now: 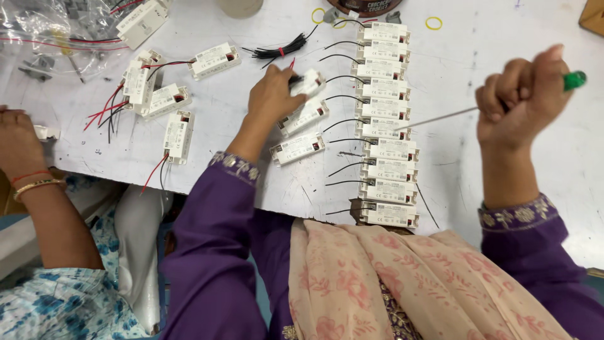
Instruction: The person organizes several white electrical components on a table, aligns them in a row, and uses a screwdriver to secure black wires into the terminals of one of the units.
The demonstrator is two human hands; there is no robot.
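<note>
My left hand (272, 96) grips a small white rectangular driver box (308, 82) with a black and a red wire, just above the table. Two more white boxes (302, 117) lie right below it. My right hand (521, 101) is a fist around a green-handled screwdriver (573, 80); its thin metal shaft (434, 119) points left toward a neat column of several white boxes with black wires (384, 129).
The white table (465, 164) also carries loose white boxes with red and black wires (165, 99) at left, a bundle of black wires (280, 48), yellow rubber bands (433, 23) and a plastic bag (44, 31). Another person's hand (19, 141) rests at the left edge.
</note>
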